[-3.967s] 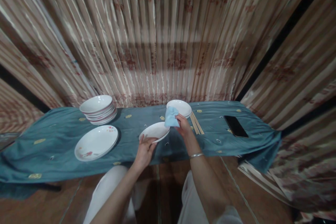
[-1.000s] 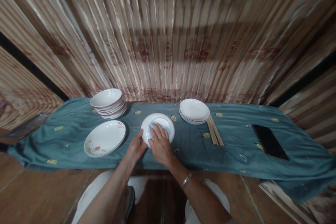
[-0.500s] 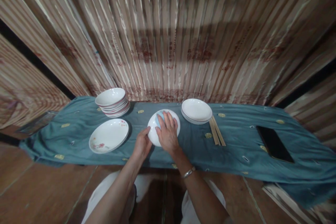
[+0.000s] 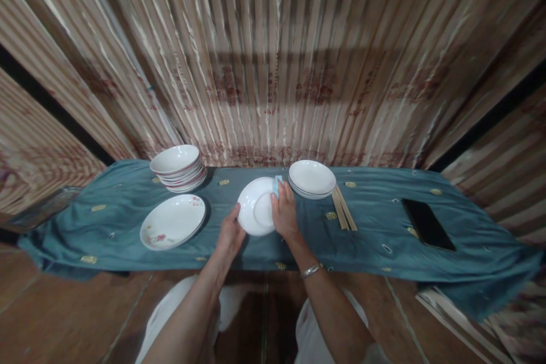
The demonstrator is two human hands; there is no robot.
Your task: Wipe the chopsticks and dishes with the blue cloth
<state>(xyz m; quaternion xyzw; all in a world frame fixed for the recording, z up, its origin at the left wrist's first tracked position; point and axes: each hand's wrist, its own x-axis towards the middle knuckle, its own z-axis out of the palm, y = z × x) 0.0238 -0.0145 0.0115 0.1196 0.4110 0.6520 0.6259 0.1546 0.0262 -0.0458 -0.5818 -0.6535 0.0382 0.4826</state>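
Note:
A white plate (image 4: pixel 251 205) is held over the cloth with its underside up, the foot ring showing. My left hand (image 4: pixel 232 231) grips its left edge, thumb on top and the other fingers mostly hidden beneath. At the plate's right rim, my right hand (image 4: pixel 285 209) presses a light blue cloth (image 4: pixel 277 185) against it, fingers closed over the cloth. Much of the cloth is hidden under the fingers. A silver bangle (image 4: pixel 311 271) circles my right wrist.
Stacked bowls (image 4: pixel 177 162) stand at the back left, with flower-patterned plates (image 4: pixel 174 222) in front. Right of centre are white plates (image 4: pixel 312 177) and chopsticks (image 4: pixel 342 210). Further right lies a black phone (image 4: pixel 427 224). A teal cloth (image 4: pixel 371 239) covers the table; a striped curtain (image 4: pixel 273 68) hangs behind.
My right hand and the blue cloth have slid from the middle of the plate's underside to its right rim, baring the foot ring. The whole view has shifted slightly.

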